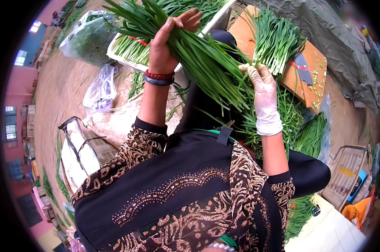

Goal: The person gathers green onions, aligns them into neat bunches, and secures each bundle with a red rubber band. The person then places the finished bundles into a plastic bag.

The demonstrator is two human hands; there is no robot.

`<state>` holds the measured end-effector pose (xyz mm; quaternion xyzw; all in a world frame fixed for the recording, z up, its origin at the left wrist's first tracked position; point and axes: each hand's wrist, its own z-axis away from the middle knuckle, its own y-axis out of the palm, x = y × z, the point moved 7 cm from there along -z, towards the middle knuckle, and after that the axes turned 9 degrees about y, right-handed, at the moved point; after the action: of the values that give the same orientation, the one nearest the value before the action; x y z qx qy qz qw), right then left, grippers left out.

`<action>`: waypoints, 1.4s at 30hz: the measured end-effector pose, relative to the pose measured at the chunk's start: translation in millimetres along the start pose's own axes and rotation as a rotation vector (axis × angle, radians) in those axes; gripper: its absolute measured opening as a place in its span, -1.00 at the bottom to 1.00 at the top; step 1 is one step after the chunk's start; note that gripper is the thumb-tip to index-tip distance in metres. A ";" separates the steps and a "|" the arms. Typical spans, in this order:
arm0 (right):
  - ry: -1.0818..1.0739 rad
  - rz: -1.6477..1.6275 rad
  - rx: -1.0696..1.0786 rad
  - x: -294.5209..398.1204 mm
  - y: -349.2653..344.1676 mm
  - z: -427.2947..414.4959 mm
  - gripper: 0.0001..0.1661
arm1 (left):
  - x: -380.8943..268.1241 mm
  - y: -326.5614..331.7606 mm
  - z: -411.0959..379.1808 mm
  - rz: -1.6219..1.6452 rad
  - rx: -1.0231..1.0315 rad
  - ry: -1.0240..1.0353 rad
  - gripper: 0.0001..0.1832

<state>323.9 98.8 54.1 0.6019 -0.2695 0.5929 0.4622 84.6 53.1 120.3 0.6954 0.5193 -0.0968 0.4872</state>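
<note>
A thick bunch of long green garlic chives slants across the space before me, its leaf ends to the lower right. My bare left hand, with bracelets at the wrist, is wrapped around the bunch at its upper left part. On my right hand is a thin white glove; its thumb and fingers pinch a few chive leaves at the right side of the bunch. Just beyond the glove, a chive bundle with pale cut ends lies on a wooden cutting board. Loose chives lie below this hand.
A cleaver with a wooden handle rests on the board beside chopped bits and a red tie. At upper left stands a white crate of chives, near a filled plastic bag. A plastic basket stands at right.
</note>
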 end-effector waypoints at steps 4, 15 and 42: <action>0.052 -0.117 -0.022 -18.7 -33.0 1.3 -0.75 | 10.7 -3.4 1.3 0.149 0.024 -0.049 -0.70; -0.116 1.378 -0.200 21.2 -113.7 58.2 -0.25 | 3.0 0.4 -5.1 0.135 -0.136 -0.034 -0.78; 0.123 0.993 0.312 -41.4 -61.5 -18.4 -0.35 | 47.2 -31.0 6.7 0.214 -0.315 -0.197 -0.82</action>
<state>362.7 132.0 -2.6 0.4276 -0.4031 0.8078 0.0452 82.6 77.0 68.8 0.6491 0.4010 -0.0297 0.6457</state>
